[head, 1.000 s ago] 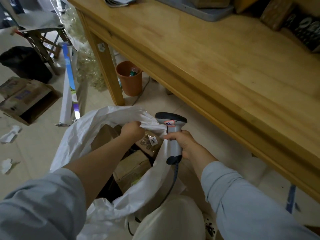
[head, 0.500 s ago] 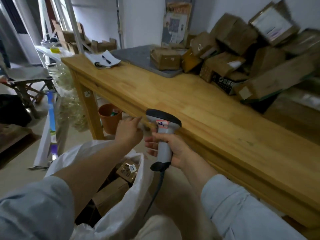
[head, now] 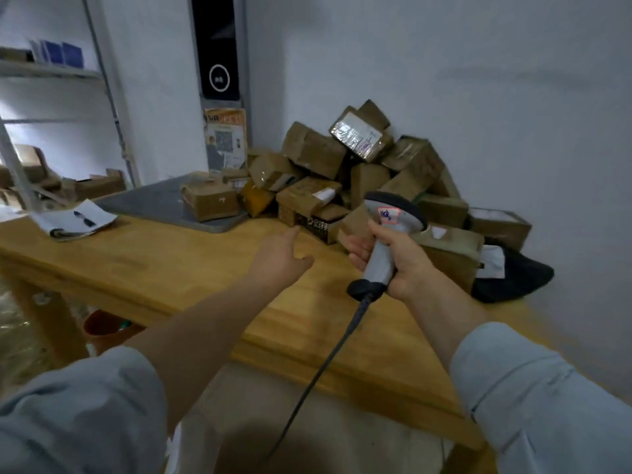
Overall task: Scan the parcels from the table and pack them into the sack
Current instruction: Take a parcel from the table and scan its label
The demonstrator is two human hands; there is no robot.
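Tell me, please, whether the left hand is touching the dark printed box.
Cannot tell. In the head view the index fingertip of the left hand lines up with a corner of the dark printed box, but blur hides any gap.

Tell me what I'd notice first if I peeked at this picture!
Your eye would land first on the big heap of brown parcels stacked against the wall at the far side of the wooden table. Right in front, the right hand grips a grey scanner with a dark cord hanging down. The left hand stretches open toward the heap.
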